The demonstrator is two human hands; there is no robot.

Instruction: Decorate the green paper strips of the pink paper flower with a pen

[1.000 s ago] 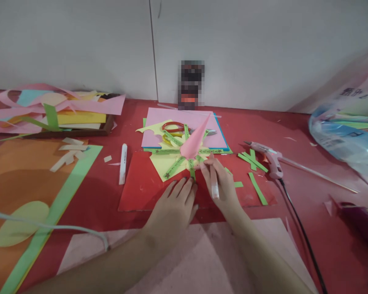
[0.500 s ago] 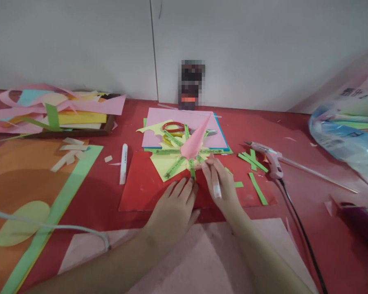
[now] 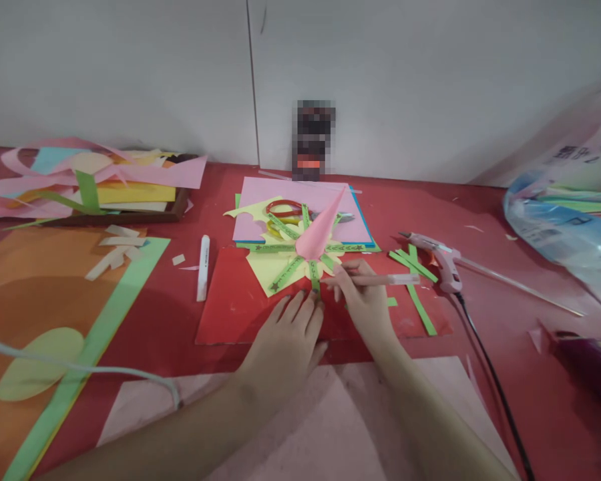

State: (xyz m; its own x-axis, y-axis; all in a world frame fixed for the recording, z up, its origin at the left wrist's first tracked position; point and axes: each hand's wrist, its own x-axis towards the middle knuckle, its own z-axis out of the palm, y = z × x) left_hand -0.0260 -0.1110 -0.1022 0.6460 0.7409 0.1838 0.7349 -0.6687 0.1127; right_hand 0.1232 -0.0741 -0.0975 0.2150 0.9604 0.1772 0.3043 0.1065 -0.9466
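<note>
My left hand (image 3: 286, 341) lies flat with fingers stretched out on a red paper sheet (image 3: 230, 307), fingertips at a green strip (image 3: 314, 275) of the paper craft. My right hand (image 3: 364, 299) is closed round a pink marker pen (image 3: 380, 280) that lies nearly level, its tip at the green strip and its end pointing right. The craft is a pink paper cone (image 3: 319, 230) on a yellow star shape (image 3: 268, 267) with green strips radiating out.
A white marker (image 3: 202, 266) lies left of the red sheet. A pink glue gun (image 3: 439, 258) with its black cord (image 3: 495, 387) and loose green strips (image 3: 413, 270) lie to the right. Scissors (image 3: 285, 210) rest on pink paper. A tray of scraps (image 3: 105, 187) sits far left, a plastic bag (image 3: 565, 227) far right.
The pen in my right hand has swung from pointing toward me to lying sideways, its end now out to the right. My left hand has stayed flat on the red sheet.
</note>
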